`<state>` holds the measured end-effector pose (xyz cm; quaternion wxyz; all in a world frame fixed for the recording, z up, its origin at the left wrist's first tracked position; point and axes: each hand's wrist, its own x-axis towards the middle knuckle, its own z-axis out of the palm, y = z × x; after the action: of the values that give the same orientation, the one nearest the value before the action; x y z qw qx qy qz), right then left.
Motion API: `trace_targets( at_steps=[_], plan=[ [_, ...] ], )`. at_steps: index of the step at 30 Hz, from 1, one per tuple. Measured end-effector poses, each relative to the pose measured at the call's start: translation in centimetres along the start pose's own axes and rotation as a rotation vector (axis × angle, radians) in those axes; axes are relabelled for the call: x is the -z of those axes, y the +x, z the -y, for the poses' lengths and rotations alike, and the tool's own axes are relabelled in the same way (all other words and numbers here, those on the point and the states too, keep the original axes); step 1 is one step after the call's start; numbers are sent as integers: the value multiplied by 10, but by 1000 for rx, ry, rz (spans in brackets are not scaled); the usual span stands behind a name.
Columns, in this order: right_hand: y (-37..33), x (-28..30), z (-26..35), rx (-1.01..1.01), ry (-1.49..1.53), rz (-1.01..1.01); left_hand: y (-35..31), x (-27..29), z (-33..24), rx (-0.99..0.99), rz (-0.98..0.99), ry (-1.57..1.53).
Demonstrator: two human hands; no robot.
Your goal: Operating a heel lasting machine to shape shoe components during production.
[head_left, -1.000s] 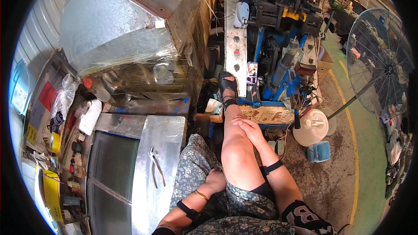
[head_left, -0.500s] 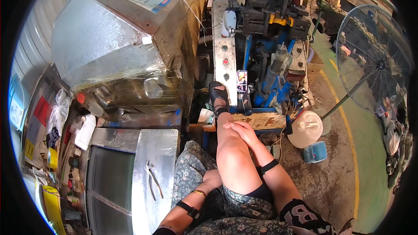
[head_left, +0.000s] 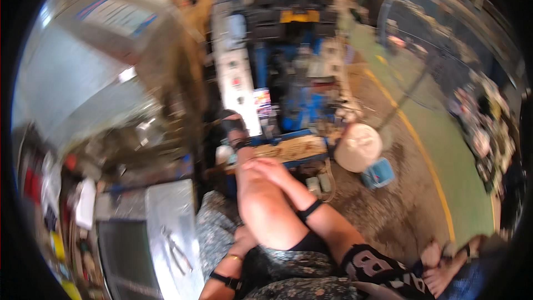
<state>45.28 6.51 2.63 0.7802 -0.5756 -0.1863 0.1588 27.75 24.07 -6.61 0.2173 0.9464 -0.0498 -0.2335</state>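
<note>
My right hand (head_left: 269, 171) lies over the shin of my raised leg (head_left: 261, 211), fingers laid flat and holding nothing. My left hand (head_left: 245, 239) is tucked against the underside of that thigh, its fingers hidden behind the leg. A pair of pliers (head_left: 176, 251) lies on the metal plate (head_left: 166, 205) to the left, apart from both hands. Beyond my sandalled foot (head_left: 234, 126), a lit phone (head_left: 262, 103) stands against the white machine panel (head_left: 230, 61). The whole picture is smeared by motion.
Ahead stands a blue and black machine (head_left: 294, 72). To its right are a white jug (head_left: 360, 147), a blue tub (head_left: 378, 173) and a large fan (head_left: 427, 44). A metal hood (head_left: 83, 72) is at left. Someone's feet (head_left: 441, 275) show at lower right.
My view has swung to the right, so the scene has shifted left and blurred. Another person's feet have come in at lower right. My hands keep their places on the leg.
</note>
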Motion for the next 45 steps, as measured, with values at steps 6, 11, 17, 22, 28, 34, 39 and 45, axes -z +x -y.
trace_targets(
  at_steps=[6, 11, 17, 22, 28, 34, 39, 45],
  plan=[
    [7, -9, -20, 99, -56, -89, -14, 6, 4, -25, -57, -254],
    [3, -3, -25, 160, -20, -92, -7, 0, 6, -128, -54, -70],
    [13, 3, -41, 122, -10, -177, -2, -13, 20, -161, -26, -117],
    [20, -12, -28, 91, -127, -211, 24, -50, 93, -168, -5, -1],
    [14, -10, -27, 62, -57, -211, 40, -83, 113, -210, -20, -32],
    [11, -8, -29, 47, -65, -220, 8, -31, 63, -240, 19, -144],
    [14, -10, -31, 50, -30, -217, 3, -25, 59, -277, -38, -193],
    [13, -4, -28, 48, -9, -198, 1, -23, 52, -304, -110, -247]
  ],
)
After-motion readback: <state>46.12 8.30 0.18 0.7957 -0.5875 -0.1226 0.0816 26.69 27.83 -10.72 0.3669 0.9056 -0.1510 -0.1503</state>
